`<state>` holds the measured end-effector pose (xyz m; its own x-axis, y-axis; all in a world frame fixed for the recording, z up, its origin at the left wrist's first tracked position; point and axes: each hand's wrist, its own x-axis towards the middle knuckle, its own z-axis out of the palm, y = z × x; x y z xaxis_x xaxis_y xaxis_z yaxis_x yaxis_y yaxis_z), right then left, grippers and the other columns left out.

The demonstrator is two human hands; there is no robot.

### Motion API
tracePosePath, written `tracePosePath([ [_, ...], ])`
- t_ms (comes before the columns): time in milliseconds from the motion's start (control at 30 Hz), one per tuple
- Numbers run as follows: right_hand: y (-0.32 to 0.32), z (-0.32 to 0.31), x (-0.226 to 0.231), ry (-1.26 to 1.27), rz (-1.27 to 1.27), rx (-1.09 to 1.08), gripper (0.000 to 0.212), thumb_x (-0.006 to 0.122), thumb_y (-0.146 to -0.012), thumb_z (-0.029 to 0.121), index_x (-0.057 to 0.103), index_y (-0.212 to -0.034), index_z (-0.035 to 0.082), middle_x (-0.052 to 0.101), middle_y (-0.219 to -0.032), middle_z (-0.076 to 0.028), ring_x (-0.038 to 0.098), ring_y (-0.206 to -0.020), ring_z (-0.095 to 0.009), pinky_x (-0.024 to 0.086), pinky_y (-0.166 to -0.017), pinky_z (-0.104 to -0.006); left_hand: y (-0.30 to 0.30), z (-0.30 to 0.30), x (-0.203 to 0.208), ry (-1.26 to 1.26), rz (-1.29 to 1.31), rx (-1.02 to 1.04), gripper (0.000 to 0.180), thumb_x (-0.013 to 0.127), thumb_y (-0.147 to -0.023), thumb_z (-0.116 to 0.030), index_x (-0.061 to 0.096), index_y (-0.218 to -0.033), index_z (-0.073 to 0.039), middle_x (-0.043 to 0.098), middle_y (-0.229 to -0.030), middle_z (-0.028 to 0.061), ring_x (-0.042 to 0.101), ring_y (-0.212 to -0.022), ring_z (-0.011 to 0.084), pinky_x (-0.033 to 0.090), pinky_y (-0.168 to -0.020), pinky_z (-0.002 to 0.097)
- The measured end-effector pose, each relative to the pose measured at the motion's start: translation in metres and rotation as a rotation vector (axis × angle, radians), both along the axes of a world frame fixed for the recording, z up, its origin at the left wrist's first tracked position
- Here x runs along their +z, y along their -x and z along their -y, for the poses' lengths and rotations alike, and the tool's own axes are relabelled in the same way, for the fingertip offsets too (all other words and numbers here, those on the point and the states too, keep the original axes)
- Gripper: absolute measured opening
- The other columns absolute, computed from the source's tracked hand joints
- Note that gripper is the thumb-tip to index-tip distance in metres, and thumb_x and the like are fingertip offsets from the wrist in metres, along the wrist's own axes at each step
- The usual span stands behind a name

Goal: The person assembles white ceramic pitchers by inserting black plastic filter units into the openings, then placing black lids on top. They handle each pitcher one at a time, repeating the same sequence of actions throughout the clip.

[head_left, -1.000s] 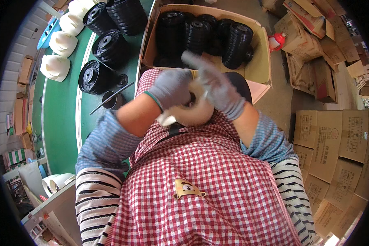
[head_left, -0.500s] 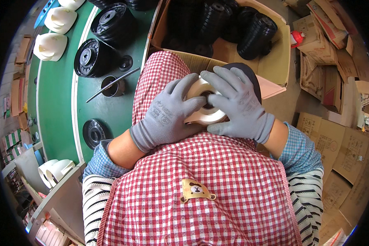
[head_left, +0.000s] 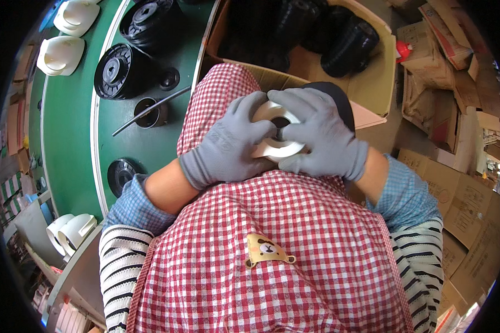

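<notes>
Both my hands wear grey gloves and meet over my lap. Between them sits a round white plastic part (head_left: pixel 279 151) with a dark hole in its middle. My left hand (head_left: pixel 231 137) grips its left side, thumb reaching in toward the hole. My right hand (head_left: pixel 320 129) curls over its right side, fingers bent across the top and near the hole. The part's underside is hidden by the hands and the checked apron (head_left: pixel 261 222).
On the green table (head_left: pixel 72 150) at left stand stacks of black discs (head_left: pixel 114 72), a dark cup (head_left: pixel 150 114) with a rod (head_left: pixel 153 110) across it, and white housings (head_left: pixel 62 55). Ahead, a cardboard box (head_left: pixel 383 83) holds black stacked parts. Flattened cartons (head_left: pixel 455 194) lie at right.
Both hands stay on the white part, with slight shifts of the fingers around it. The table and its items appear slightly further left and higher, as the view has moved.
</notes>
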<state>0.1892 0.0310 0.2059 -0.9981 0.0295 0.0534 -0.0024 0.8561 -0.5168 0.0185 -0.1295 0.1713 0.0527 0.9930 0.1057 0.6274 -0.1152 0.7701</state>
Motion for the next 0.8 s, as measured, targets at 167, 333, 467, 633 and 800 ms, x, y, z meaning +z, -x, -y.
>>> tracePosePath([
  [167, 0.011, -0.054, 0.017, 0.116, -0.010, -0.121, 0.060, 0.066, -0.085, 0.017, 0.054, -0.142, 0.004, 0.056, -0.142, -0.016, 0.055, -0.130, -0.030, 0.042, -0.111, -0.0401, 0.000, 0.034, -0.001, 0.290, 0.920, 0.309, 0.095, 0.079, -0.083, -0.024, 0.024, -0.158, -0.002, 0.028, -0.161, 0.0185, 0.030, -0.149, 0.0304, 0.026, -0.121, 0.0448],
  [333, 0.031, -0.025, 0.020, 0.007, 0.391, -0.022, 0.063, 0.073, -0.078, 0.034, 0.060, -0.135, 0.012, 0.064, -0.130, -0.013, 0.060, -0.121, -0.030, 0.048, -0.104, -0.0419, 0.001, 0.033, -0.007, 0.274, 0.760, 0.178, 0.081, 0.074, -0.085, -0.019, 0.035, -0.152, 0.001, 0.042, -0.151, 0.0202, 0.042, -0.140, 0.0293, 0.033, -0.117, 0.0398],
  [467, 0.047, -0.003, 0.021, -0.362, 0.481, 0.044, 0.046, 0.072, -0.081, 0.025, 0.062, -0.123, 0.009, 0.067, -0.117, -0.014, 0.066, -0.113, -0.028, 0.055, -0.093, -0.0423, -0.013, 0.024, 0.011, 0.222, 0.512, 0.197, 0.087, 0.079, -0.075, -0.020, 0.039, -0.148, 0.004, 0.046, -0.145, 0.0243, 0.047, -0.135, 0.0358, 0.038, -0.115, 0.0418],
  [633, 0.048, 0.004, 0.006, -0.380, 0.486, 0.015, 0.034, 0.071, -0.081, 0.020, 0.063, -0.112, 0.010, 0.066, -0.107, -0.011, 0.069, -0.102, -0.028, 0.057, -0.083, -0.0403, -0.017, 0.026, -0.002, 0.233, 0.347, 0.213, 0.094, 0.083, -0.074, -0.020, 0.036, -0.152, 0.002, 0.044, -0.149, 0.0218, 0.044, -0.139, 0.0342, 0.033, -0.119, 0.0422],
  [800, 0.041, -0.023, 0.021, -0.041, 0.433, -0.158, 0.054, 0.072, -0.083, 0.024, 0.061, -0.134, 0.011, 0.070, -0.113, -0.011, 0.071, -0.094, -0.022, 0.057, -0.079, -0.0348, -0.014, 0.052, -0.012, 0.277, 0.728, 0.379, 0.084, 0.078, -0.083, -0.007, 0.032, -0.153, 0.003, 0.043, -0.151, 0.0198, 0.042, -0.141, 0.0276, 0.037, -0.117, 0.0419],
])
